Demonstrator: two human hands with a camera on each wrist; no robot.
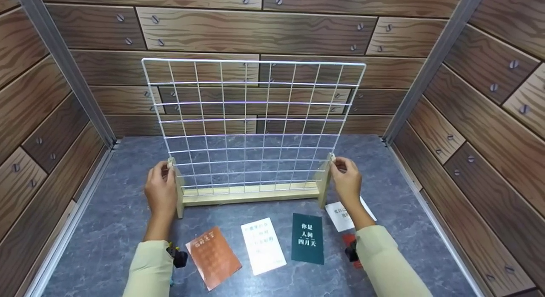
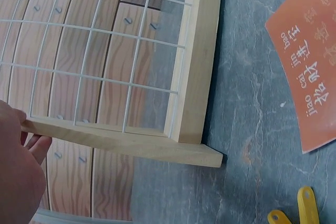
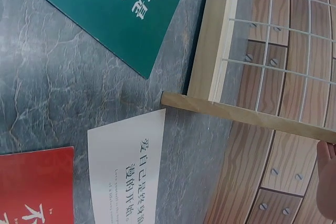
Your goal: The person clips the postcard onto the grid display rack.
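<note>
A white wire grid (image 1: 255,122) stands upright in a pale wooden stand (image 1: 251,194) on the grey stone-patterned tabletop (image 1: 106,229). My left hand (image 1: 167,168) pinches the top of the stand's left post (image 1: 179,190), and in the left wrist view the left hand (image 2: 18,166) holds that post (image 2: 121,141) at its end. My right hand (image 1: 337,164) pinches the top of the right post (image 1: 325,184). The right wrist view shows that post (image 3: 247,114) with a fingertip (image 3: 326,177) at its far end.
Four cards lie in front of the stand: orange (image 1: 213,256), white (image 1: 262,251), dark green (image 1: 307,238), and another white one (image 1: 340,216) under my right wrist. A red card (image 3: 31,187) lies beside it. Wood-patterned walls enclose three sides.
</note>
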